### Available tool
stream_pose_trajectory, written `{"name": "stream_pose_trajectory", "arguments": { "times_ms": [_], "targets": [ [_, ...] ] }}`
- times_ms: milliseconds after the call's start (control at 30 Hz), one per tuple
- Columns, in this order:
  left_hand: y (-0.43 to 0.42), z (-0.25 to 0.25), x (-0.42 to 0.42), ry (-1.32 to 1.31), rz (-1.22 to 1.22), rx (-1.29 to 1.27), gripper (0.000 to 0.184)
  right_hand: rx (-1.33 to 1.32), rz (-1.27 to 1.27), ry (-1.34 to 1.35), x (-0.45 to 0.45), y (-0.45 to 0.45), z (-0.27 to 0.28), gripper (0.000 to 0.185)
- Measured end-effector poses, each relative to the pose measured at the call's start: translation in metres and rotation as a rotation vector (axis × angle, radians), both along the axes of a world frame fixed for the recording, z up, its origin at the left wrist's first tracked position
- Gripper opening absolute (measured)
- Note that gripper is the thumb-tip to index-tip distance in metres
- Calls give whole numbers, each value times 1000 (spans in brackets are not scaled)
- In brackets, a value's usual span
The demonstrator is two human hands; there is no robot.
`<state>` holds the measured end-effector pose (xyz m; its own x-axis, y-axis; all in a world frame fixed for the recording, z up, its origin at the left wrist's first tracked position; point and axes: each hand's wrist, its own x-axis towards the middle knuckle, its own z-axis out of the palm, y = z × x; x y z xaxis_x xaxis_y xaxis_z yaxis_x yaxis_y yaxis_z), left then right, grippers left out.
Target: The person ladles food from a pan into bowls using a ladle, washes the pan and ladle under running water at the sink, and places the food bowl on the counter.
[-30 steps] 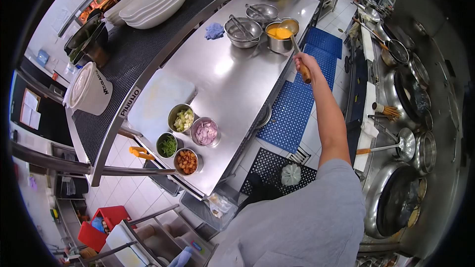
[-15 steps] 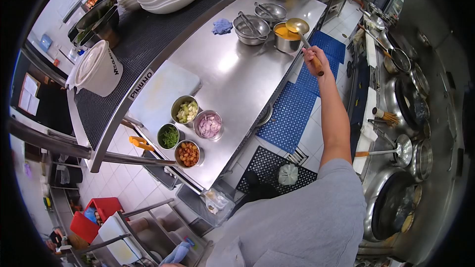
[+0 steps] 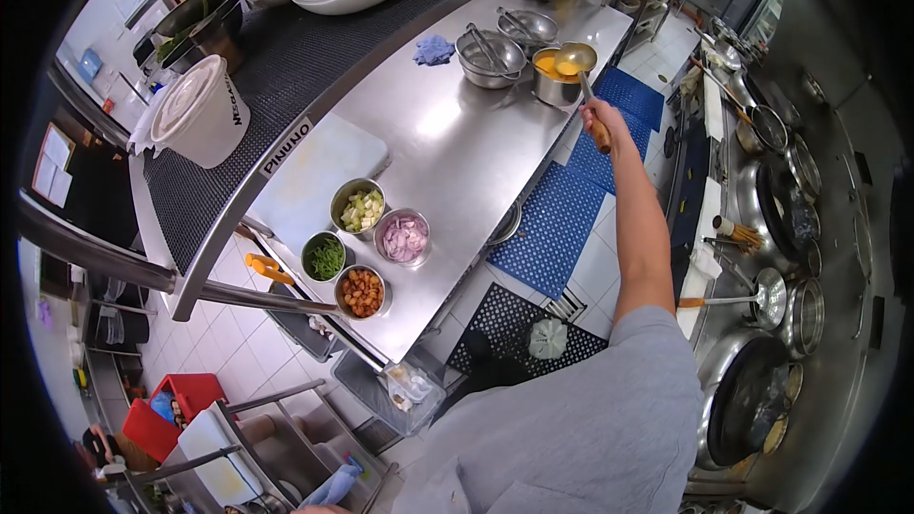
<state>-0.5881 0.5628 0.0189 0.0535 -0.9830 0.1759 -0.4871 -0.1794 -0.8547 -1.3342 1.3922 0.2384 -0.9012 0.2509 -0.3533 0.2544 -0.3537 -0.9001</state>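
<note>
My right hand (image 3: 603,124) is closed around the wooden handle of a ladle (image 3: 577,58), with my arm stretched far forward. The ladle's bowl is tilted at the rim of a steel pot (image 3: 555,90) and has some yellow-orange liquid in it. More of that liquid (image 3: 550,64), perhaps beaten egg, is inside the pot. Beside the pot stand steel bowls (image 3: 490,59) with a strainer or similar handled tool resting in them. Only a sliver of skin shows at the bottom edge; my left hand itself is out of sight.
On the steel counter (image 3: 447,167) stand cups of chopped pale green vegetable (image 3: 362,211), sliced shallots (image 3: 403,239), chopped greens (image 3: 325,258) and browned cubes (image 3: 362,293). A white cutting board (image 3: 319,171) lies nearby. Woks (image 3: 747,414) line the right; a shelf (image 3: 286,67) overhangs the left.
The ladle's bowl has turned and dropped slightly toward the pot, and yellow-orange liquid now shows in it. My right hand has shifted slightly left. The whole view has moved a little.
</note>
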Motion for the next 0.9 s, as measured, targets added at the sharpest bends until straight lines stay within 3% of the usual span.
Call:
{"name": "stream_pose_trajectory", "arguments": {
  "times_ms": [167,233,467,567,600,633,700,733,867,900],
  "targets": [
    [5,2,2,-132,3,-16,57,224,25,-84,-11,-6,-12,19],
    [3,6,2,28,-10,3,56,381,54,-121,-3,-18,2,21],
    [7,-2,1,-92,30,-55,53,382,-21,-136,-15,-19,-3,19],
    [4,-4,6,-4,30,-44,52,178,16,-102,-19,-7,-6,16],
    [5,-4,11,147,-497,-447,52,13,-2,-46,-20,-6,-6,14],
    [4,-4,10,149,-495,-446,52,-150,-20,9,-21,-6,-5,12],
    [2,-3,6,206,-499,-415,53,-157,-3,28,-20,-4,-3,11],
    [3,1,1,102,24,14,54,-166,12,47,-19,-2,-2,11],
    [8,2,3,117,42,-5,49,-319,21,34,-18,12,0,15],
    [10,1,3,141,45,-16,48,-487,-6,77,-15,15,3,18]
  ]
}}
